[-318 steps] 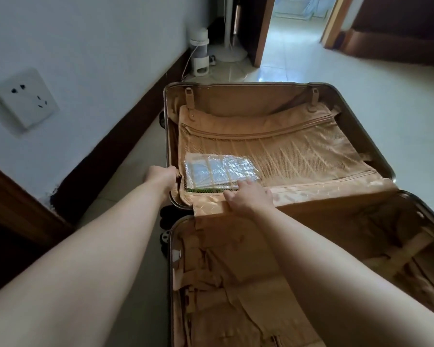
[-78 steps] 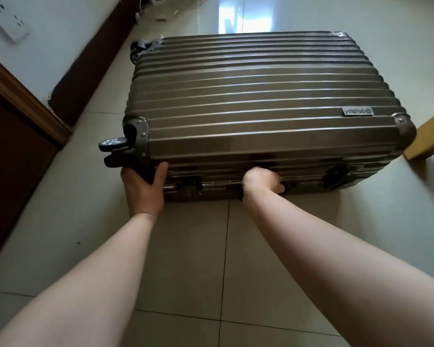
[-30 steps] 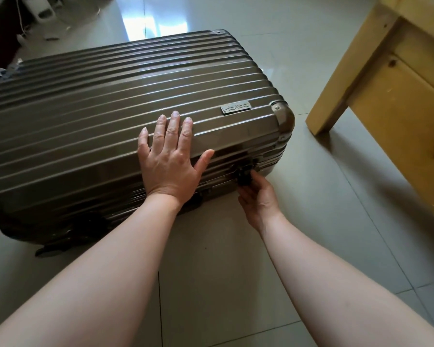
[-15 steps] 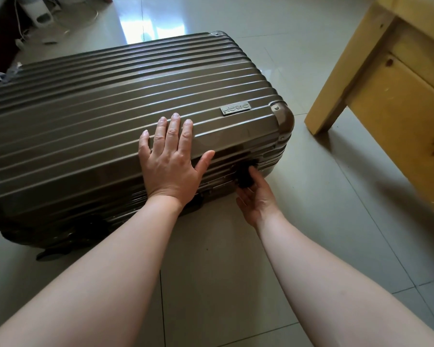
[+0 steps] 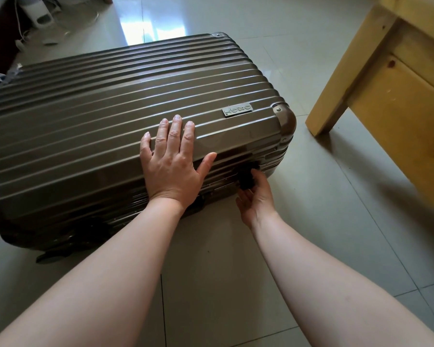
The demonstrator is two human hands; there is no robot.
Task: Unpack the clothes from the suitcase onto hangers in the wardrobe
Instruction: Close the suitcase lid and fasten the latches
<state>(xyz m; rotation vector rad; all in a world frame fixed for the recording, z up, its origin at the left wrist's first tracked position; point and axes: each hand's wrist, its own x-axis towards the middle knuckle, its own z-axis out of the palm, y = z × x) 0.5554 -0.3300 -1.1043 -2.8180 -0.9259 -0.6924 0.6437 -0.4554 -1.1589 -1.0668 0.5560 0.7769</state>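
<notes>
The suitcase (image 5: 110, 108) lies flat and closed on the tiled floor (image 5: 236, 271), its ribbed bronze shell uppermost, one long side facing the person. A small metal badge (image 5: 236, 111) sits near the right front corner of the lid, just beside the rounded corner cap (image 5: 285, 118).

The left hand (image 5: 172, 166) rests palm-down on the lid near the front edge, fingers straight and close together, thumb spread out to the right over the rim. The right hand (image 5: 258, 199) is lower, down at the front side of the suitcase, palm turned up. Its thumb and curled fingers pinch a black latch (image 5: 246, 180) set into the seam (how firmly, I cannot tell from here).

To the right, well apart from the suitcase, stands pale wooden furniture (image 5: 386, 96) with one leg on the tiles. In the far left corner there is a white appliance (image 5: 39, 11) with a cable trailing beside it.
</notes>
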